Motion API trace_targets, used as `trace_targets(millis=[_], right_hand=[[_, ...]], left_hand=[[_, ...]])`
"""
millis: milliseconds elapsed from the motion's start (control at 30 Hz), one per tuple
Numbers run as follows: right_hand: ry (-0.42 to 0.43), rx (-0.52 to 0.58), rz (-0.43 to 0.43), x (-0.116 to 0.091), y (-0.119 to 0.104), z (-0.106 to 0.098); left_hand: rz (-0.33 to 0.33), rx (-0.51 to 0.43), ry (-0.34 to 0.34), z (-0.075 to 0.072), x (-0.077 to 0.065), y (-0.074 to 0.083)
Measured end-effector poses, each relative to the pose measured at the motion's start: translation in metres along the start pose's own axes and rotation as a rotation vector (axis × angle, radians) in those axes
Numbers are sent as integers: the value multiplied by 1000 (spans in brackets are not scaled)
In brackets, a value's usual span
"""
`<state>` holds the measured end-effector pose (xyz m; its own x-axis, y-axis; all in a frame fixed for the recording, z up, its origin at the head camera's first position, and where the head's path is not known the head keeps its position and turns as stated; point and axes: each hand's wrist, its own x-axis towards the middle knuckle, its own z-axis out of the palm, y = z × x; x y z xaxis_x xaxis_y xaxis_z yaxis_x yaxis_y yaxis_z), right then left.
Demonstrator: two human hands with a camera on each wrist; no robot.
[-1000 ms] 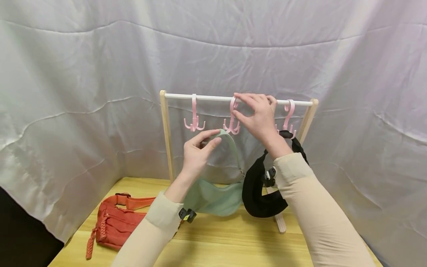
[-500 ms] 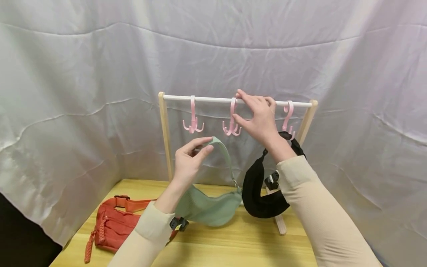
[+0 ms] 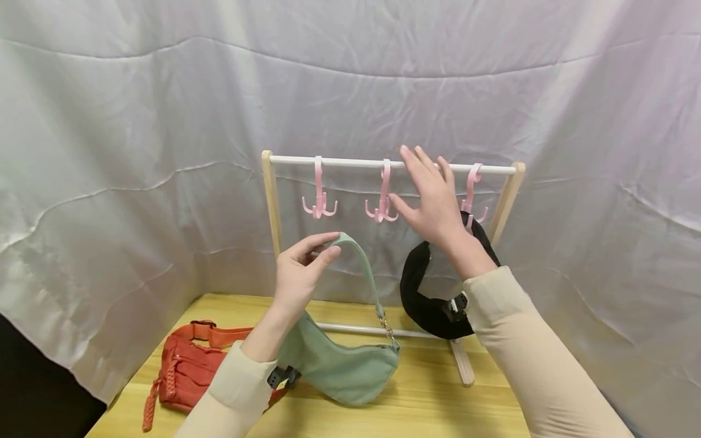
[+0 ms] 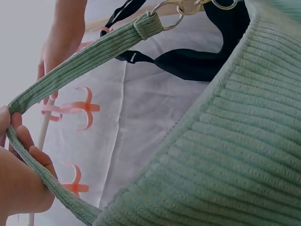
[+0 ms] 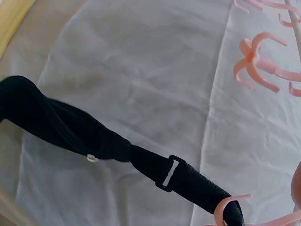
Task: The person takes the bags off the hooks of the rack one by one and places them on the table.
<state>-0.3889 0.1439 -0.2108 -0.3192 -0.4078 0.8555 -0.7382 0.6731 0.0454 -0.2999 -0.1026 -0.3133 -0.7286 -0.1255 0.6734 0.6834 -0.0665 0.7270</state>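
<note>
silvery drapes (image 3: 137, 115) hang behind the garment rack (image 3: 350, 162), which stands on a yellow wood-grain table (image 3: 427, 401). front-left of the rack lies a red zippered bag (image 3: 191, 368). before the rack, the left hand (image 3: 296, 271) pinches a green corduroy shoulder bag (image 3: 353, 371) by its strap (image 3: 365, 266), the body hanging below the fingers. right hand (image 3: 435, 204), fingers outspread and free, is by the rack's middle pink hook (image 3: 385, 188); a black bag (image 3: 421, 307) hangs at its right.

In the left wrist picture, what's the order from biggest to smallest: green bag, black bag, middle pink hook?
1. Green bag: largest, helped by being nearer the camera.
2. Black bag: cut off at the top edge.
3. Middle pink hook: smallest.
</note>
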Motion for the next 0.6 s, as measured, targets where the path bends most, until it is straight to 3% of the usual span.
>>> trace_targets(millis=[333,600], right_hand=[[97,63,-74,-29,-4,5],[132,136,-77,-64,-16,17]], left_hand=[[20,-30,12,-2,0,0],[17,-49,53,-6,1,-3]])
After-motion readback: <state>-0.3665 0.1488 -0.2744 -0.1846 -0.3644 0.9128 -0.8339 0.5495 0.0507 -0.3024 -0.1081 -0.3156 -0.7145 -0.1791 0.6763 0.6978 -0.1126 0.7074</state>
